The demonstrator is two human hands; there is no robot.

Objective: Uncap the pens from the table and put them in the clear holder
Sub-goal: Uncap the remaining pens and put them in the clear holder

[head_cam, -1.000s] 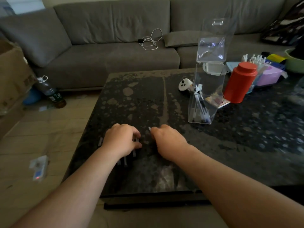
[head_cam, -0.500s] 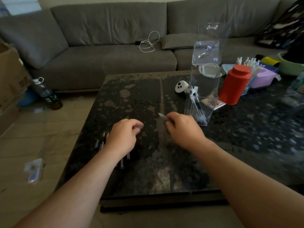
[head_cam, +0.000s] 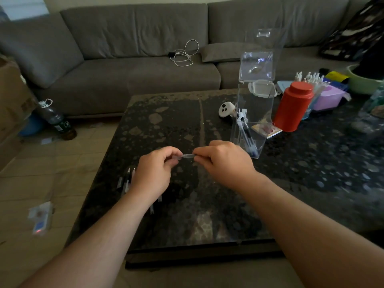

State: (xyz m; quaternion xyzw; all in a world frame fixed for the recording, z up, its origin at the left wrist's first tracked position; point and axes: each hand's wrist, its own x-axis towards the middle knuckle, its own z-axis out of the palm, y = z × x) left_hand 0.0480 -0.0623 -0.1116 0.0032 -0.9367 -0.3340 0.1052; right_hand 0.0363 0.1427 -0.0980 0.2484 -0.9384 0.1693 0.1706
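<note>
a dark speckled table (head_cam: 187, 221) carried loose pens (head_cam: 126, 180), a clear holder (head_cam: 252, 121), a red canister (head_cam: 293, 110) and a white controller (head_cam: 226, 109).

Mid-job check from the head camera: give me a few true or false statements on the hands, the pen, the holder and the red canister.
1. Both the left hand and the right hand pinch one slim clear pen. True.
2. The tall clear plastic holder is empty. False: pens already stand in it.
3. The red cylindrical canister stands right of the holder. True.
4. No pens remain on the dark speckled table. False: several lie beneath the left hand.
</note>
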